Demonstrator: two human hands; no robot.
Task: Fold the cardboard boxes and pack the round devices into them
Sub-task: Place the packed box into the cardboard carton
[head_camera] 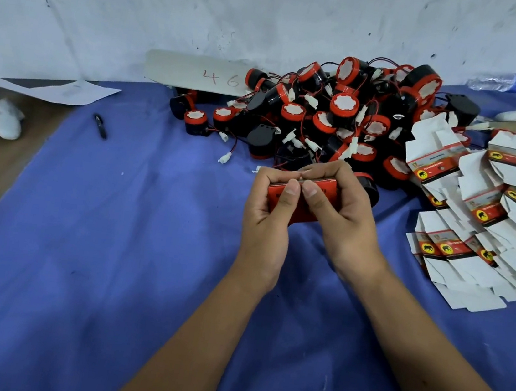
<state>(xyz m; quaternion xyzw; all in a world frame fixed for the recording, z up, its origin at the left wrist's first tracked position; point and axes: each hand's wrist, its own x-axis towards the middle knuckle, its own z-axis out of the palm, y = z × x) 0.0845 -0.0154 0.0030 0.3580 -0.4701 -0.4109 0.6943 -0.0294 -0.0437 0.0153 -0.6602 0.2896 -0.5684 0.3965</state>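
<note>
Red box (298,200) sitting between both hands, long side running left to right. Left hand (268,209) and right hand (342,216) both gripping it, thumbs pinching top flap. Reaching next for round devices (336,117) piled just behind.

A makeshift packing workshop, set up for small-batch hand assembly.

A blue cloth (112,242) covers the table against a scuffed, stained white wall (209,8). On it lies a heap of identical red-and-black round devices (336,113) with loose wires and white plugs, and beside that a spread stack of flat, unfolded printed cartons (481,231). A card strip marked "46" in red (197,72) leans at the wall's foot, with a black pen (100,126), loose paper (64,89) and a plastic water bottle (501,81) lying about.
</note>
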